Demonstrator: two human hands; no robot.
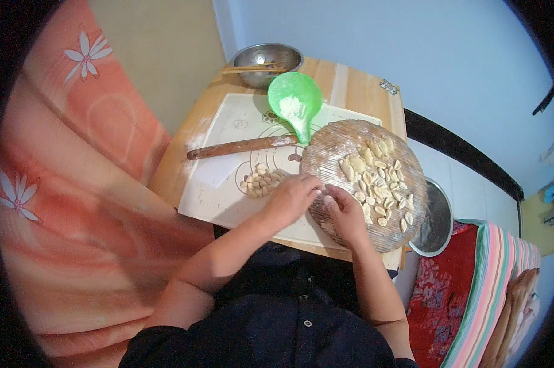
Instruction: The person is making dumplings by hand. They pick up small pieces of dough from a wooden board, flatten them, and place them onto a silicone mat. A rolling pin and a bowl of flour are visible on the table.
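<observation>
My left hand (pixel 297 195) and my right hand (pixel 345 214) meet over the near left edge of a round ridged board (pixel 326 150). The fingers of both are closed and their tips come together; whatever they pinch is too small and covered to make out. On the board lie several small shaped dough pieces (pixel 381 190), oval with a groove down the middle. Larger folded dumplings (pixel 375 152) sit along the board's far side. Beside my left hand, a heap of small cut dough lumps (pixel 261 182) rests on a white printed mat (pixel 212 199).
A wooden rolling pin (pixel 243 148) lies across the mat. Behind it is a green ladle (pixel 301 92) holding white flour. A metal bowl with chopsticks (pixel 258 75) stands at the table's far edge. Another metal basin (pixel 439 214) is right of the board. An orange curtain (pixel 86 214) hangs at left.
</observation>
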